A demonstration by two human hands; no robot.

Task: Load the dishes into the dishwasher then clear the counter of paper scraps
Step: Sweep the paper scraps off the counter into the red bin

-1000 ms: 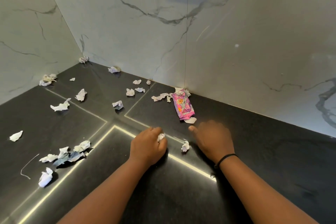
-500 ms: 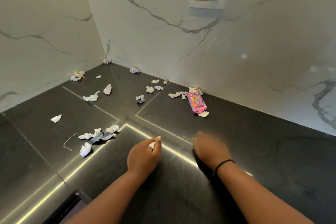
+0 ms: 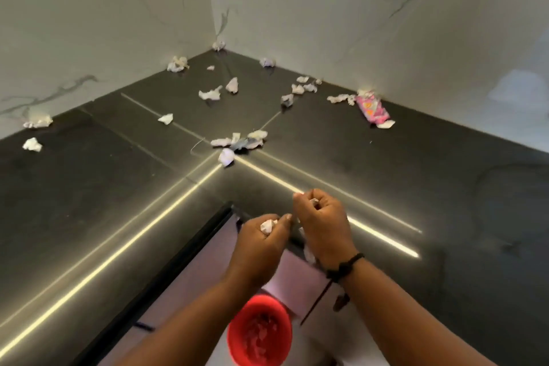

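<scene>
Scraps (image 3: pixel 268 226) clenched in my left hand (image 3: pixel 261 242) | right hand (image 3: pixel 322 224) fisted on another | both above red bin (image 3: pixel 259 331), ready to drop.

I see white marble walls (image 3: pixel 297 9) with grey veins meeting in a corner above a dark L-shaped worktop (image 3: pixel 89 202). Bright strips of light reflect off the worktop near its inner edge.
</scene>
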